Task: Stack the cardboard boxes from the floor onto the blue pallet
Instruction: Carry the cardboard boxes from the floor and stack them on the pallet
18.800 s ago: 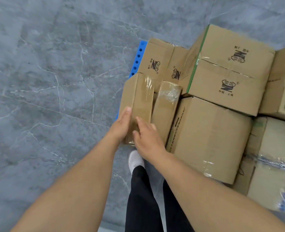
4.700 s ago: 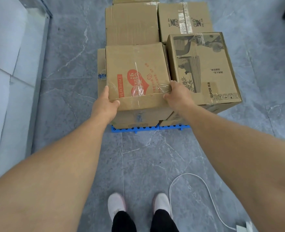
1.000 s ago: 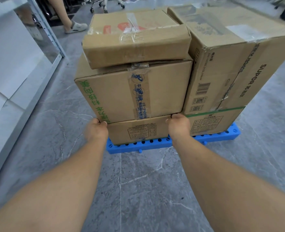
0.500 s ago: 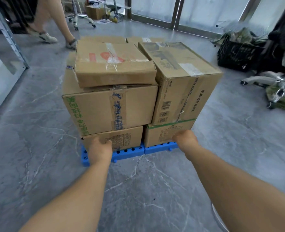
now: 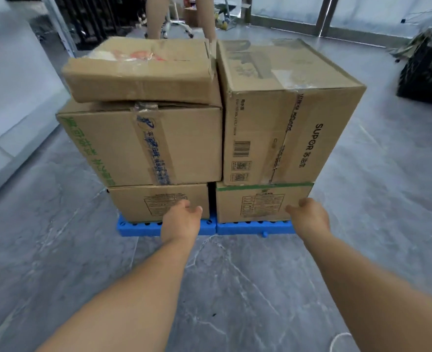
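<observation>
The blue pallet (image 5: 253,228) lies on the grey floor and carries stacked cardboard boxes. On the left, a flat taped box (image 5: 143,72) tops a wide box with green lettering (image 5: 123,146), over a low box (image 5: 138,201). On the right, a tall SUPOR box (image 5: 286,118) sits on a low green-taped box (image 5: 258,203). My left hand (image 5: 182,221) reaches in front of the low left box with relaxed fingers. My right hand (image 5: 309,214) hovers at the low right box's right corner. Neither hand holds anything.
A person's bare legs (image 5: 156,16) stand just behind the stack. A white panel (image 5: 9,80) runs along the left. A black crate (image 5: 428,69) sits at the far right. A white cable (image 5: 337,339) curls on the floor at the bottom right.
Both hands have shifted right along the bottom boxes and their fingers have loosened. The stack fills more of the view than half a second ago.
</observation>
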`<state>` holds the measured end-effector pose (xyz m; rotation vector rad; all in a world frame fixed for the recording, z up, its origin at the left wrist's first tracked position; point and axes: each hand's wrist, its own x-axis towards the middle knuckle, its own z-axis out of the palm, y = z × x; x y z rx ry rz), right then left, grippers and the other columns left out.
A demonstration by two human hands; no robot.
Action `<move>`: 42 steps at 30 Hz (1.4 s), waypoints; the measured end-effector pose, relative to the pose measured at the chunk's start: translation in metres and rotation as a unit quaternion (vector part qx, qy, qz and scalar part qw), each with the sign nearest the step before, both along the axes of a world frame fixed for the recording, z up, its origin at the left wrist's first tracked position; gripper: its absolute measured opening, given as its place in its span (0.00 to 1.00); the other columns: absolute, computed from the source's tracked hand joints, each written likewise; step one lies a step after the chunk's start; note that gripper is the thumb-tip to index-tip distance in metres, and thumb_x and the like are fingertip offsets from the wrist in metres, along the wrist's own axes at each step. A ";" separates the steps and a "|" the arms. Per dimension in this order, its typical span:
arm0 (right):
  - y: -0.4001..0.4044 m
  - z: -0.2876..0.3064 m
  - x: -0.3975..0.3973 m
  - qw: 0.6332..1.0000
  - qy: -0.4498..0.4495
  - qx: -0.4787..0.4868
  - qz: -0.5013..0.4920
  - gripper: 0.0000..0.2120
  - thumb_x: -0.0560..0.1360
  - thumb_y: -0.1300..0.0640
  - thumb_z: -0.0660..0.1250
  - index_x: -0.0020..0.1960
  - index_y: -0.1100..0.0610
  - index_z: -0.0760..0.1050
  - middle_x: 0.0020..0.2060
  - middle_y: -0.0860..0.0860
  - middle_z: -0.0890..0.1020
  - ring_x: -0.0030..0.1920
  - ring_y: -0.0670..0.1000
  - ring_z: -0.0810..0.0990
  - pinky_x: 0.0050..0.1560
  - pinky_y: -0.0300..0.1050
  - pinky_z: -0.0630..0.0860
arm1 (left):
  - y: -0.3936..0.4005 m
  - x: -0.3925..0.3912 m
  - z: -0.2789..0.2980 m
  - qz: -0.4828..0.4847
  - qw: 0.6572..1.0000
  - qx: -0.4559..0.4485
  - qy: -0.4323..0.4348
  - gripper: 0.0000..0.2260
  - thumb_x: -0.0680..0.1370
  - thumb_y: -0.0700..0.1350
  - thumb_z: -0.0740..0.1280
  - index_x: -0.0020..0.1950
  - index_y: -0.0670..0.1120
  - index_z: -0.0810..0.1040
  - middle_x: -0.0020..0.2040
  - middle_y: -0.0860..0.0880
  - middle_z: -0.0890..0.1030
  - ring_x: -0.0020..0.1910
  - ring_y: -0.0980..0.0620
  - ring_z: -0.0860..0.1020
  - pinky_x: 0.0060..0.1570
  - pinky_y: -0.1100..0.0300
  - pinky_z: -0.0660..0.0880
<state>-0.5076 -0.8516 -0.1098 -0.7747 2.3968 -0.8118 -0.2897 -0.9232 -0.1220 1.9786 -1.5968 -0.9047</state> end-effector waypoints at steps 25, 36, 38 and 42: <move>-0.030 -0.026 -0.069 0.996 -0.027 -0.084 0.004 0.03 0.77 0.57 0.59 0.48 0.56 0.67 0.43 0.53 0.74 0.36 0.51 0.70 0.35 0.45 0.63 | -0.029 -0.075 0.001 0.066 0.992 -0.080 -0.077 0.10 0.77 0.46 0.64 0.55 0.46 0.80 0.52 0.43 0.82 0.53 0.42 0.77 0.44 0.62 0.65; -0.034 -0.025 -0.068 0.993 -0.045 -0.107 0.003 0.02 0.77 0.60 0.56 0.48 0.57 0.67 0.42 0.52 0.74 0.33 0.45 0.68 0.29 0.42 0.61 | -0.035 -0.075 -0.002 0.091 0.993 -0.076 -0.012 0.05 0.76 0.45 0.65 0.46 0.46 0.81 0.45 0.44 0.83 0.49 0.45 0.80 0.48 0.58 0.75; -0.034 -0.025 -0.067 0.993 -0.044 -0.106 0.000 0.03 0.77 0.60 0.56 0.48 0.57 0.68 0.42 0.52 0.74 0.34 0.46 0.68 0.29 0.42 0.61 | -0.036 -0.074 -0.003 0.089 0.993 -0.076 -0.012 0.05 0.76 0.45 0.65 0.46 0.46 0.81 0.45 0.44 0.83 0.49 0.44 0.80 0.48 0.57 0.75; -0.033 -0.024 -0.067 0.994 -0.044 -0.102 0.001 0.03 0.77 0.61 0.55 0.48 0.57 0.68 0.41 0.51 0.73 0.34 0.45 0.68 0.29 0.42 0.62 | -0.036 -0.074 -0.003 0.081 0.993 -0.077 -0.025 0.06 0.77 0.45 0.65 0.46 0.46 0.80 0.46 0.44 0.83 0.49 0.44 0.79 0.49 0.56 0.75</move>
